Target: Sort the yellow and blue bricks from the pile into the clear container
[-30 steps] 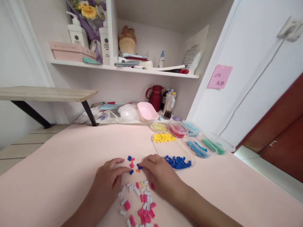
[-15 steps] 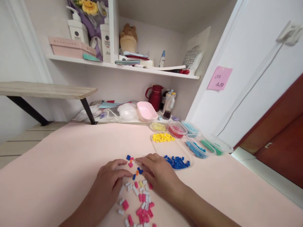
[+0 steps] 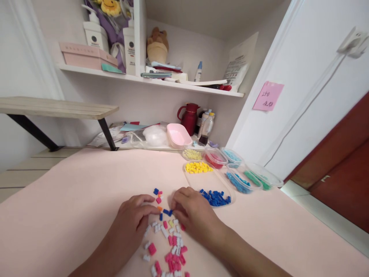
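My left hand (image 3: 135, 215) rests on the pink tabletop, thumb and index finger apart. Its thumb tip meets a small orange brick (image 3: 159, 208). A dark blue brick (image 3: 161, 217) lies just below that thumb. Across from it, my right hand (image 3: 196, 213) has its fingers curled, the tips closed at a dark blue brick (image 3: 170, 212); another dark blue brick (image 3: 165, 211) lies against it. Beyond the fingertips sit a blue brick (image 3: 156, 191) and a pink brick (image 3: 158, 200). Several white and pink bricks (image 3: 174, 257) are spread between my forearms.
To the right stands a clear tray (image 3: 223, 181) with yellow bricks (image 3: 198, 167) and dark blue bricks (image 3: 216, 198). Behind it are tubs of red (image 3: 216, 158), blue (image 3: 239, 182) and green bricks (image 3: 258, 179). A pink bowl (image 3: 178, 135) and red jug (image 3: 188, 117) stand at the back.
My right index finger has drawn back and curled toward the thumb at a blue brick. The orange brick has shifted left to my left thumb, and the blue bricks beside it have moved slightly.
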The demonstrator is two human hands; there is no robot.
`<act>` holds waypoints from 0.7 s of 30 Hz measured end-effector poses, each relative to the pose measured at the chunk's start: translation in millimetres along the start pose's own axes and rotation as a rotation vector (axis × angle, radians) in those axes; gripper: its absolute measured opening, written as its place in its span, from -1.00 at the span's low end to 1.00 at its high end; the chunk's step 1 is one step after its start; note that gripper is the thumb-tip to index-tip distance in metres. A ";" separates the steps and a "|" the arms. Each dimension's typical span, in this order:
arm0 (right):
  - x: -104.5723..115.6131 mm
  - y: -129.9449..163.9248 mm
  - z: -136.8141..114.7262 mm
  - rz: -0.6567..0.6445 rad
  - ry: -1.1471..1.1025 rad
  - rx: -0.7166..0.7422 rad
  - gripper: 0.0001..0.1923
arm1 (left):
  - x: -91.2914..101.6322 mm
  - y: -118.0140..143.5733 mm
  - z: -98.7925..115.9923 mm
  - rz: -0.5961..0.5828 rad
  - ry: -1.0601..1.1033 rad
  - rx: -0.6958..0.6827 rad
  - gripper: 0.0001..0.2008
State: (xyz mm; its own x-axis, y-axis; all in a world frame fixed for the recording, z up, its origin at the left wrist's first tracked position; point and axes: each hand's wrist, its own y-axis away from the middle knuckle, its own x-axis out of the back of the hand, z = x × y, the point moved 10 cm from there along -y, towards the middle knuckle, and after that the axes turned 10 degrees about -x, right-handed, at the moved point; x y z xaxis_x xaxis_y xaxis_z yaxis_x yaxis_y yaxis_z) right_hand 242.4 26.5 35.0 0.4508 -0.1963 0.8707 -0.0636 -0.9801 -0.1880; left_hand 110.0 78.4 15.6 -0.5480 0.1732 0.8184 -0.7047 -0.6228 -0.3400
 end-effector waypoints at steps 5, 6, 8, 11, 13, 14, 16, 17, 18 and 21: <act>-1.7 1.0 3.2 0.009 -0.035 0.028 -0.64 | 0.4 0.7 -0.5 0.006 -0.002 -0.001 -0.54; -1.8 1.4 3.2 0.010 -0.040 0.038 -0.62 | 0.5 0.6 -0.3 0.005 -0.002 -0.002 -0.54; -2.1 2.1 2.8 0.010 -0.049 0.048 -0.66 | 0.2 0.2 0.1 -0.009 0.002 0.008 -0.54; -3.5 2.8 0.4 0.006 -0.065 0.044 -0.79 | 1.5 -0.5 0.6 -0.017 0.003 0.041 -0.53; -3.5 3.4 -3.1 0.005 -0.072 0.046 -0.83 | 2.4 -0.3 1.0 -0.008 0.005 0.050 -0.53; -2.1 3.6 -4.9 0.007 -0.073 0.051 -0.83 | 2.3 0.1 0.7 0.000 0.008 0.050 -0.54; 6.9 3.9 -6.3 0.031 -0.074 0.061 -0.81 | 1.5 1.5 -1.0 0.021 0.022 0.036 -0.56; 15.5 3.8 -4.5 0.058 -0.077 0.060 -0.81 | 1.7 2.4 -2.3 0.043 0.029 0.023 -0.57; 26.9 3.6 -0.3 0.096 -0.083 0.051 -0.82 | 2.3 3.1 -3.7 0.070 0.036 0.006 -0.58; 68.0 3.7 27.1 0.231 -0.096 -0.046 -0.87 | 3.9 4.2 -7.4 0.139 0.052 -0.053 -0.61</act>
State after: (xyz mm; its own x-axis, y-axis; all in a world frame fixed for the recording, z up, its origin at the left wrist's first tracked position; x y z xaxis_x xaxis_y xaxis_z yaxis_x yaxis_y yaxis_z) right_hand 297.0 10.3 81.2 0.5015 -0.4141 0.7596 -0.2143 -0.9101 -0.3546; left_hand 101.6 82.1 13.9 -0.6636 0.1276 0.7371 -0.6423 -0.6024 -0.4739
